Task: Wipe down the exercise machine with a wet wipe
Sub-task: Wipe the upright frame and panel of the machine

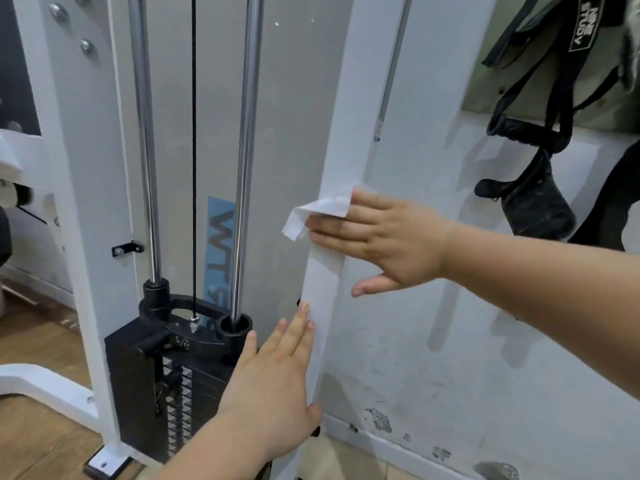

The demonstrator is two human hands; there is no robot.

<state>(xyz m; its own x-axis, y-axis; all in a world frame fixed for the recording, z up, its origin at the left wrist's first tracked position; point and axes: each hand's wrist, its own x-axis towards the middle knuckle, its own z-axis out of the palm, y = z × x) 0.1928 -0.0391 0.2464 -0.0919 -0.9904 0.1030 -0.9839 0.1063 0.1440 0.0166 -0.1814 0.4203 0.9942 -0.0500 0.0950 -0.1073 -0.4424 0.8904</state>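
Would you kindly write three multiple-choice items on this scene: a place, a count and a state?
1. Where is the wet wipe? A on the floor; B pressed by the right hand to the white post; C on a strap.
2. How many chrome rods rise from the weight stack? A one; B two; C four.
3. The left hand is: A clenched; B flat on the post; C holding a bottle.
Answers: B, the hand presses it there; B, two stand side by side; B, it lies open along the post.
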